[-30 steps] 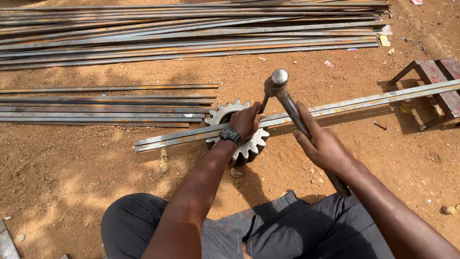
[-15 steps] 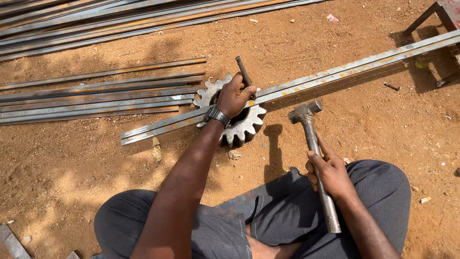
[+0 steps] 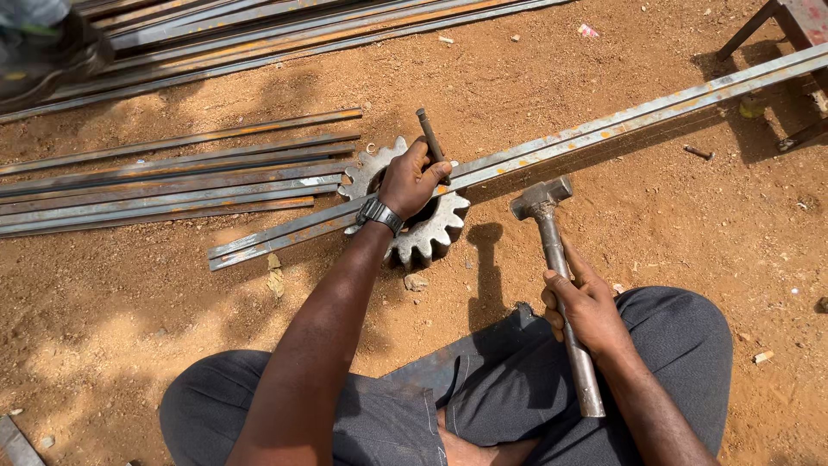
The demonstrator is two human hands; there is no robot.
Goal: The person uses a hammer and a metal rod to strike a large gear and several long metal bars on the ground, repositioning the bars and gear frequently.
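Head view looks down on a person who sits on red soil. The left hand [image 3: 412, 179] is closed around a dark steel punch [image 3: 429, 134]; its long axis stands steeply and leans a little away from the body, with the upper end free above the fist. The lower tip is hidden by the fingers, but it seems to rest on the long flat steel bar [image 3: 604, 125], which lies across a big gear wheel [image 3: 427, 229] and runs up to the right. The right hand [image 3: 585, 309] is wrapped tightly on the handle of a hammer [image 3: 541, 200], near the middle of it. The hammer head is raised, to the right of the punch and nearer to the body, apart from it. Other steel strips [image 3: 172, 185] lie on the ground at the left.
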